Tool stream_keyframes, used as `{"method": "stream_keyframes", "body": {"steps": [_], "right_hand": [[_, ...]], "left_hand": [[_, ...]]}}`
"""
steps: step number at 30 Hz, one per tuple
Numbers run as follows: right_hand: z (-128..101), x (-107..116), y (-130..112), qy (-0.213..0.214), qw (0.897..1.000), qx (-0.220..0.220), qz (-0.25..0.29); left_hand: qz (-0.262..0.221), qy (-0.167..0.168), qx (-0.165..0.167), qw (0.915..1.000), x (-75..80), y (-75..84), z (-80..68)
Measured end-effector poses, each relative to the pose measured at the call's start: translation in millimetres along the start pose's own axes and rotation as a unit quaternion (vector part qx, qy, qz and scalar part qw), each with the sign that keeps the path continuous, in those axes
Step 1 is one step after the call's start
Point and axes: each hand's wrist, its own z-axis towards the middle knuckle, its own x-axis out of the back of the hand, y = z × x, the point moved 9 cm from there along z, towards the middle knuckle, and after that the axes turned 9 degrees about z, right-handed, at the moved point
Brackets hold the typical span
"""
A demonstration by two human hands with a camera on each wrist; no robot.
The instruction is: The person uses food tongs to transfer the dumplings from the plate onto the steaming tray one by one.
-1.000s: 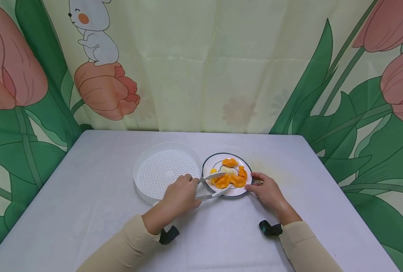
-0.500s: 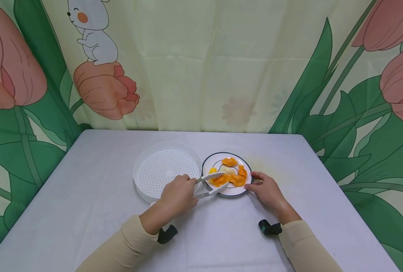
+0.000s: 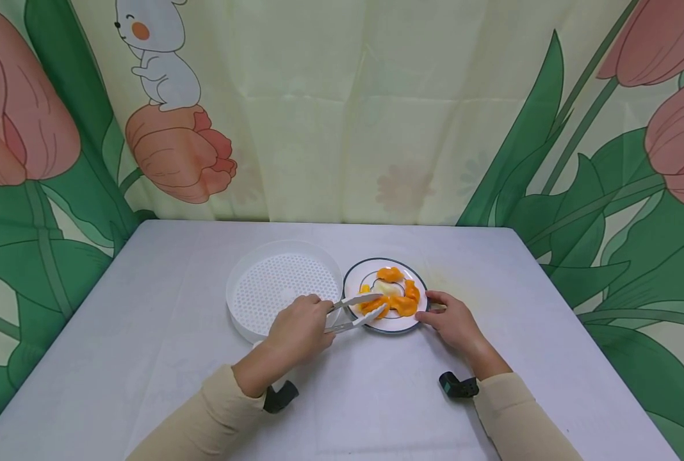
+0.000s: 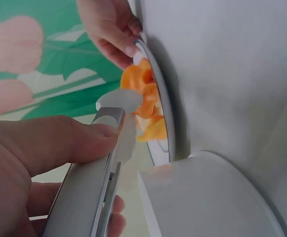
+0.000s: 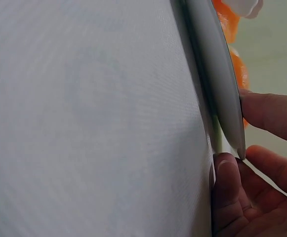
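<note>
Dumplings point(image 3: 389, 298) lie on plate point(image 3: 353, 275) between both hands.

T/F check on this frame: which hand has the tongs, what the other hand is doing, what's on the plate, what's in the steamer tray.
1. The left hand holds the white tongs. True.
2. The tongs' tips are over the steamer tray. False: they reach onto the plate, closing around an orange dumpling.
3. The right hand grips the plate's rim. True: the right wrist view shows thumb and fingers on the edge.
4. The steamer tray already holds dumplings. False: its perforated base shows nothing on it.
5. The plate sits to the left of the steamer tray. False: it sits to the right, almost against it.
</note>
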Motion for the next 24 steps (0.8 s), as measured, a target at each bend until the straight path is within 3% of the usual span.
{"method": "stream_keyframes", "body": {"steps": [7,14,20,24], "right_hand": [[-1,0,0,0.002,1.0,-0.001,0.0],[-1,0,0,0.003,1.0,-0.001,0.002],[-1,0,-1,0.003,1.0,0.001,0.001],[-2,0,-1,0.002,1.0,0.002,-0.002]], "left_hand": [[-0.008,0.019,0.001,0.9998,9.2,-5.8,-3.6],[0.0,0.065,0.003,0.9979,28.9,-16.1,-9.4],[-0.007,0.093,0.016,0.9955,46.3,-34.9,-14.3],[-0.017,0.108,0.033,0.9934,52.3,-55.6,-17.5]]}}
